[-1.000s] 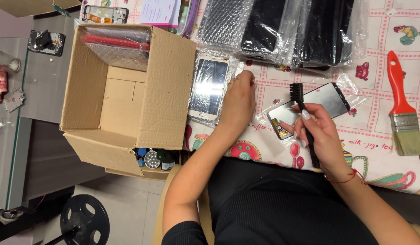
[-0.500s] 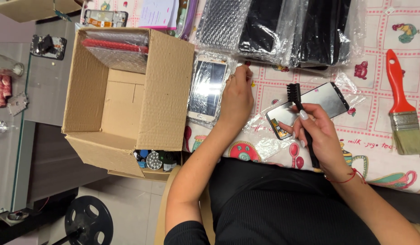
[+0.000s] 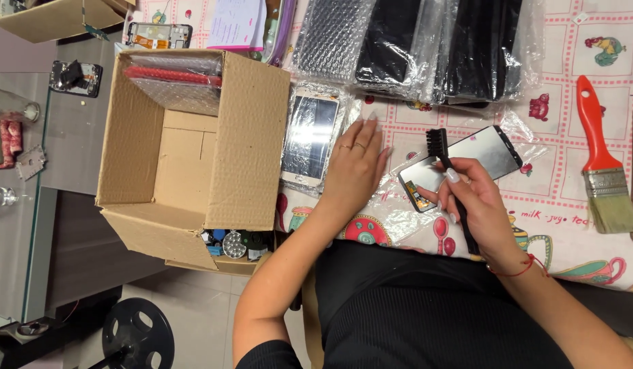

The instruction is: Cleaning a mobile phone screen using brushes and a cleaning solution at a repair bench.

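Note:
My right hand [image 3: 477, 205] grips a small black brush [image 3: 439, 147] and also pinches the near edge of a phone screen panel [image 3: 466, 160] that rests on clear plastic wrap. The brush's bristles lie over the panel's left part. My left hand [image 3: 354, 171] lies flat on the patterned tablecloth with fingers spread, holding nothing. It sits between that panel and a white-framed phone screen in a plastic bag [image 3: 309, 137].
An open cardboard box [image 3: 248, 143] with bubble-wrapped items inside stands at the left, at the table's edge. Bubble-wrapped black screens [image 3: 425, 44] lie along the far side. A red-handled paintbrush [image 3: 603, 164] rests at the right. A glass side table [image 3: 16, 191] is further left.
My left hand has opened and flattened onto the tablecloth, shifting slightly toward the panel. My right hand with the brush has stayed on the panel.

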